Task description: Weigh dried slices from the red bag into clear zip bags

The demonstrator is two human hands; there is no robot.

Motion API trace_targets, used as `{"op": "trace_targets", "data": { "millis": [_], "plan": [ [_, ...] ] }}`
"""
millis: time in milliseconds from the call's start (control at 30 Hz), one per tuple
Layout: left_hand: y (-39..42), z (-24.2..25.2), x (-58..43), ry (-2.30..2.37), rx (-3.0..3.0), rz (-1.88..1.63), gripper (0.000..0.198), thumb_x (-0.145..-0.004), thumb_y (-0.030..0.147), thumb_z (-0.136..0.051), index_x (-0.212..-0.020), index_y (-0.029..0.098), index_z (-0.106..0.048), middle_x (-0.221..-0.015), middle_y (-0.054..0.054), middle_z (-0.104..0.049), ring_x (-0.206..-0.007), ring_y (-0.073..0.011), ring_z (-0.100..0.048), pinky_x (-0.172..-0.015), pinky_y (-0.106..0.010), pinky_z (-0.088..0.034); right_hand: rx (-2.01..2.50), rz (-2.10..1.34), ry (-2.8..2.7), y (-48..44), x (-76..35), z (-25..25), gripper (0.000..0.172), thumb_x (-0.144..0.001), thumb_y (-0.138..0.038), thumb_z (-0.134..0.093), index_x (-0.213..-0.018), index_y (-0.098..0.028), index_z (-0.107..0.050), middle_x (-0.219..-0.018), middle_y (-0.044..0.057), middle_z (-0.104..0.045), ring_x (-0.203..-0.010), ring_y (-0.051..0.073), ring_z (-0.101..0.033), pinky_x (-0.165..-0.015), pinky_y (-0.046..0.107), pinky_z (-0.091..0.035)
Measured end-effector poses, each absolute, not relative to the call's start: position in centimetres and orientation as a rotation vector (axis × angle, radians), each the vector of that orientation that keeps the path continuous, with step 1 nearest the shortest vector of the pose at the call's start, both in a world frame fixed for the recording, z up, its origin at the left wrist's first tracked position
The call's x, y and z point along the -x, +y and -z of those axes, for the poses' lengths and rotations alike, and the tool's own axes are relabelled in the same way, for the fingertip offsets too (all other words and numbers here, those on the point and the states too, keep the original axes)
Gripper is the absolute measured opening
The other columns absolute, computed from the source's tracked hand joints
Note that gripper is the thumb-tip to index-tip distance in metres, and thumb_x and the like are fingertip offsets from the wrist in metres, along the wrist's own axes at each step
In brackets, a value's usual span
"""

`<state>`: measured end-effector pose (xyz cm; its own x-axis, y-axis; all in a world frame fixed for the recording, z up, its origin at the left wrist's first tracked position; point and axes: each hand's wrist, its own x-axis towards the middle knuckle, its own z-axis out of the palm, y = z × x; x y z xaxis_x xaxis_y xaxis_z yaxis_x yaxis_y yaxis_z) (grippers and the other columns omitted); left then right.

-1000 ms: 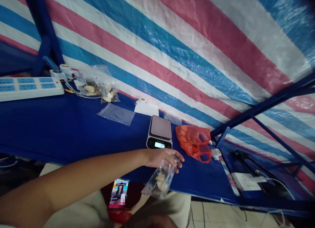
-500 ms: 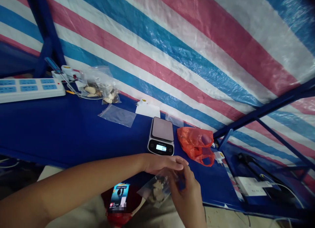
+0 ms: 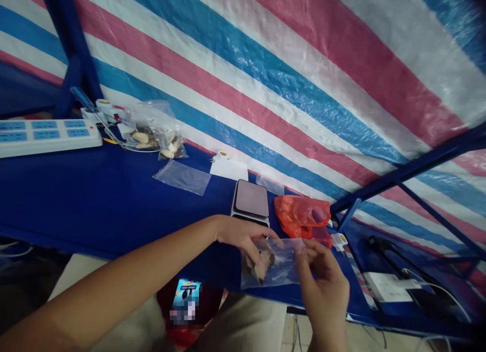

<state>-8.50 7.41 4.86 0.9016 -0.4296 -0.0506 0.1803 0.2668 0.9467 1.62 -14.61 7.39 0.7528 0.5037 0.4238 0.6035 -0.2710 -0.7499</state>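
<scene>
A clear zip bag (image 3: pixel 283 271) with brown-beige dried pieces (image 3: pixel 261 265) in its left part is held in front of the scale (image 3: pixel 251 199). My left hand (image 3: pixel 246 236) grips the bag's left part, fingers over the pieces. On the bag's right edge, my right hand (image 3: pixel 322 273) pinches the plastic between thumb and fingers. The scale's plate is bare, and my left hand hides its display. Right of the scale lies a crumpled red plastic bag (image 3: pixel 301 215).
Flat clear bags (image 3: pixel 182 177) and a white paper (image 3: pixel 229 169) lie behind on the blue table (image 3: pixel 94 200). Filled bags (image 3: pixel 152 134) sit beside a power strip (image 3: pixel 49 137) at the back left. A lit phone (image 3: pixel 186 301) is below the table's front edge.
The bag has risen and swung right, now spread sideways between my hands. My right hand has moved right, away from my left, which now covers the scale's display.
</scene>
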Motion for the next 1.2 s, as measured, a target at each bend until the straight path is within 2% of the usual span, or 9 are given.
{"op": "trace_targets", "data": {
  "millis": [233, 333, 467, 567, 667, 833, 1000, 1100, 1200],
  "plan": [
    [11.9, -6.3, 9.1, 0.33, -1.365, -0.308, 0.076, -0.07, 0.035, -0.084, -0.138, 0.028, -0.05, -0.134, -0.01, -0.06, -0.096, -0.0191, -0.068, -0.068, -0.026, -0.053, 1.637, -0.025, -0.58, -7.3, -4.3, -6.4, 0.043, -0.079, -0.052, -0.075, -0.101, -0.015, -0.07, -0.076, 0.004, -0.07, -0.058, 0.015, -0.062, -0.05, 0.024, -0.051],
    [14.0, -5.0, 8.4, 0.645, -1.411, -0.635, 0.061, -0.073, 0.037, -0.081, -0.126, 0.023, -0.054, -0.131, -0.011, -0.06, -0.085, -0.0159, -0.066, -0.062, -0.026, -0.053, 1.57, -0.19, -0.536, -4.0, -5.6, -3.9, 0.046, -0.072, -0.05, -0.076, -0.1, -0.013, -0.069, -0.083, 0.006, -0.07, -0.067, 0.018, -0.066, -0.058, 0.03, -0.057],
    [16.1, -3.0, 7.7, 0.873, -1.479, -0.898, 0.038, -0.076, 0.027, -0.073, -0.109, 0.018, -0.057, -0.117, -0.009, -0.064, -0.07, -0.011, -0.06, -0.056, -0.024, -0.05, 1.412, -0.293, -0.417, -3.1, -5.0, -1.3, 0.053, -0.067, -0.048, -0.079, -0.106, -0.014, -0.065, -0.101, 0.01, -0.072, -0.088, 0.023, -0.071, -0.077, 0.038, -0.061],
    [16.5, -2.1, 7.5, 0.844, -1.563, -0.943, 0.028, -0.076, 0.026, -0.072, -0.099, 0.018, -0.06, -0.101, -0.005, -0.067, -0.074, -0.0118, -0.061, -0.067, -0.025, -0.051, 1.32, -0.256, -0.419, -4.5, -3.7, -0.6, 0.053, -0.072, -0.045, -0.078, -0.113, -0.015, -0.062, -0.114, 0.013, -0.071, -0.103, 0.024, -0.07, -0.093, 0.041, -0.057],
    [16.0, -1.5, 7.1, 0.792, -1.637, -0.938, 0.027, -0.073, 0.027, -0.072, -0.096, 0.018, -0.061, -0.097, -0.003, -0.067, -0.077, -0.0122, -0.06, -0.077, -0.027, -0.051, 1.369, -0.136, -0.473, -5.7, -2.7, -0.3, 0.048, -0.078, -0.043, -0.073, -0.115, -0.015, -0.061, -0.116, 0.015, -0.07, -0.108, 0.024, -0.069, -0.099, 0.042, -0.054],
    [14.6, -1.5, 7.2, 0.714, -1.878, -0.978, 0.026, -0.077, 0.034, -0.066, -0.098, 0.02, -0.06, -0.098, -0.003, -0.066, -0.077, -0.0149, -0.058, -0.078, -0.031, -0.05, 1.57, 0.04, -0.592, -6.5, -1.7, 0.5, 0.041, -0.084, -0.042, -0.068, -0.113, -0.014, -0.061, -0.113, 0.015, -0.069, -0.1, 0.023, -0.068, -0.089, 0.038, -0.056],
    [12.5, -3.2, 8.6, 0.279, -2.358, -0.973, 0.037, -0.075, 0.038, -0.072, -0.108, 0.023, -0.063, -0.118, -0.007, -0.064, -0.116, -0.0266, -0.055, -0.103, -0.044, -0.041, 1.696, 0.195, -0.652, -7.3, 0.0, 1.4, 0.034, -0.091, -0.043, -0.061, -0.108, -0.014, -0.064, -0.101, 0.012, -0.068, -0.092, 0.021, -0.066, -0.085, 0.036, -0.053],
    [11.7, -3.5, 8.8, 0.158, -2.536, -0.823, 0.025, -0.078, 0.032, -0.071, -0.101, 0.027, -0.068, -0.122, -0.005, -0.062, -0.125, -0.0289, -0.052, -0.106, -0.049, -0.036, 1.681, 0.139, -0.639, -7.7, 0.1, 1.7, 0.034, -0.091, -0.045, -0.06, -0.105, -0.014, -0.064, -0.098, 0.011, -0.067, -0.088, 0.02, -0.065, -0.082, 0.034, -0.052],
    [11.9, -3.0, 8.4, 0.279, -2.552, -0.872, 0.016, -0.087, 0.025, -0.06, -0.099, 0.026, -0.069, -0.12, -0.005, -0.064, -0.123, -0.0274, -0.053, -0.104, -0.048, -0.037, 1.641, 0.064, -0.563, -7.7, -0.3, 1.8, 0.037, -0.089, -0.047, -0.062, -0.105, -0.014, -0.063, -0.095, 0.01, -0.066, -0.085, 0.02, -0.065, -0.078, 0.033, -0.052]
  ]
}}
